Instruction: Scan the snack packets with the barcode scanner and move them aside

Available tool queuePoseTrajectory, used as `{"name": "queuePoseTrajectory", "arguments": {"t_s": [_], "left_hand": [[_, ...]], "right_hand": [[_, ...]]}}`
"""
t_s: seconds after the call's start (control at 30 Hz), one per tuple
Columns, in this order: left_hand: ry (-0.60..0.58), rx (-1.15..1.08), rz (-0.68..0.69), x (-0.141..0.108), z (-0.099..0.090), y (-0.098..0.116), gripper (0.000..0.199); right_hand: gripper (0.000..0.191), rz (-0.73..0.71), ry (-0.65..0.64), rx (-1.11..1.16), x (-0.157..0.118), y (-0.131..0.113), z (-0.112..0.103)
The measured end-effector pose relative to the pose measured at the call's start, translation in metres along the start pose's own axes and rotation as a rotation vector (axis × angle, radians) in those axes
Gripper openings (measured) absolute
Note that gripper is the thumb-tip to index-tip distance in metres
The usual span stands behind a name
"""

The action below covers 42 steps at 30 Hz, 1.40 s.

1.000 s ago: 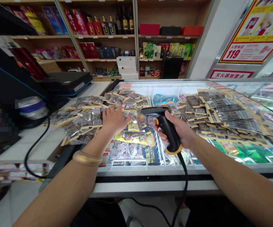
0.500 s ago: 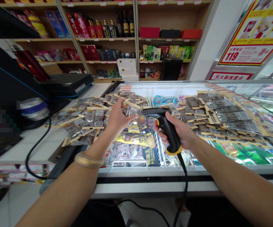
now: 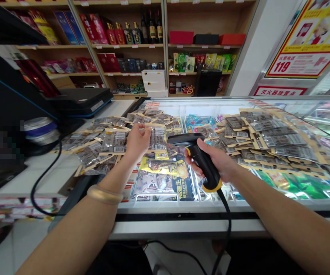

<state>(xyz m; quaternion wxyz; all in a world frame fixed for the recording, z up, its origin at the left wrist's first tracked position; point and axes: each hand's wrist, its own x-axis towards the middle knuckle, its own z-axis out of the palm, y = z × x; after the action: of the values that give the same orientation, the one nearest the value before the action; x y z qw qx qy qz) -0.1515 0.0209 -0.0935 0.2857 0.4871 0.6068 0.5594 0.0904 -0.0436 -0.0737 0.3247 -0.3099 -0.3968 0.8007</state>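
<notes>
Over the freezer (image 3: 159, 209), we hold a packet (image 3: 156, 140), likely light, floppy and slippery, the fingers of our left hand (image 3: 137, 143) clamped on its edge, probably the firmest grip, our right hand's (image 3: 223, 162) around a scanner (image 3: 206, 162).

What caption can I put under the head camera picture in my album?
Left hand pinching a packet, right hand gripping a scanner, more packets piled nearby.

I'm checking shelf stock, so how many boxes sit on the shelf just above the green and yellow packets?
3: a red box on the left, a black box in the middle, and an orange-red box on the right. Any behind them would be hidden.
</notes>
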Motion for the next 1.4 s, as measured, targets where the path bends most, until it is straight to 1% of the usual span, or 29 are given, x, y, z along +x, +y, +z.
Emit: {"name": "queuePoseTrajectory", "arguments": {"t_s": [0.13,0.27,0.37,0.5,0.6,0.7,0.8,0.87,0.9,0.97,1.07,1.17,1.23,1.3,1.33,1.4], "left_hand": [[0.014,-0.012,0.004,0.002,0.0,-0.002,0.017],[0.027,-0.021,-0.002,0.001,0.001,0.0,0.017],[0.014,-0.04,-0.017,-0.001,0.001,0.003,0.016],[0.017,-0.022,-0.009,-0.001,0.0,0.0,0.02],[0.012,-0.035,-0.015,-0.001,-0.001,0.0,0.022],[0.012,-0.105,-0.047,-0.003,0.003,0.012,0.021],[-0.023,-0.17,-0.051,-0.005,0.018,0.04,0.02],[-0.09,-0.216,-0.02,-0.008,0.037,0.064,0.02],[-0.129,-0.239,0.003,-0.01,0.05,0.077,0.02],[-0.208,-0.269,0.047,-0.015,0.082,0.101,0.021],[-0.316,-0.272,0.093,-0.025,0.145,0.132,0.022],[-0.386,-0.23,0.145,-0.034,0.213,0.155,0.024],[-0.391,-0.122,0.184,-0.041,0.252,0.166,0.026],[-0.388,0.066,0.273,-0.05,0.28,0.171,0.032],[-0.406,0.186,0.336,-0.055,0.29,0.172,0.039],[-0.471,0.448,0.482,-0.064,0.299,0.17,0.046]], "right_hand": [[0.046,0.006,-0.032,-0.021,0.001,0.002,-0.002],[0.046,-0.003,-0.037,-0.037,0.002,0.003,-0.005],[0.047,-0.015,-0.049,-0.049,0.001,0.004,-0.005],[0.05,-0.027,-0.075,-0.051,0.001,0.004,-0.005],[0.049,-0.022,-0.071,-0.034,0.003,0.003,-0.003],[0.049,-0.058,-0.061,0.011,0.0,-0.003,0.0],[0.051,-0.143,-0.037,0.065,-0.014,-0.018,-0.004],[0.052,-0.214,-0.014,0.083,-0.032,-0.03,-0.012],[0.052,-0.254,0.005,0.085,-0.044,-0.037,-0.018],[0.051,-0.34,0.065,0.082,-0.07,-0.049,-0.035],[0.05,-0.462,0.232,0.086,-0.112,-0.066,-0.065],[0.05,-0.559,0.387,0.097,-0.148,-0.079,-0.094],[0.051,-0.606,0.451,0.125,-0.167,-0.084,-0.109],[0.051,-0.632,0.49,0.162,-0.178,-0.086,-0.122],[0.051,-0.636,0.507,0.181,-0.181,-0.085,-0.128],[0.052,-0.621,0.528,0.218,-0.183,-0.082,-0.138]]}}
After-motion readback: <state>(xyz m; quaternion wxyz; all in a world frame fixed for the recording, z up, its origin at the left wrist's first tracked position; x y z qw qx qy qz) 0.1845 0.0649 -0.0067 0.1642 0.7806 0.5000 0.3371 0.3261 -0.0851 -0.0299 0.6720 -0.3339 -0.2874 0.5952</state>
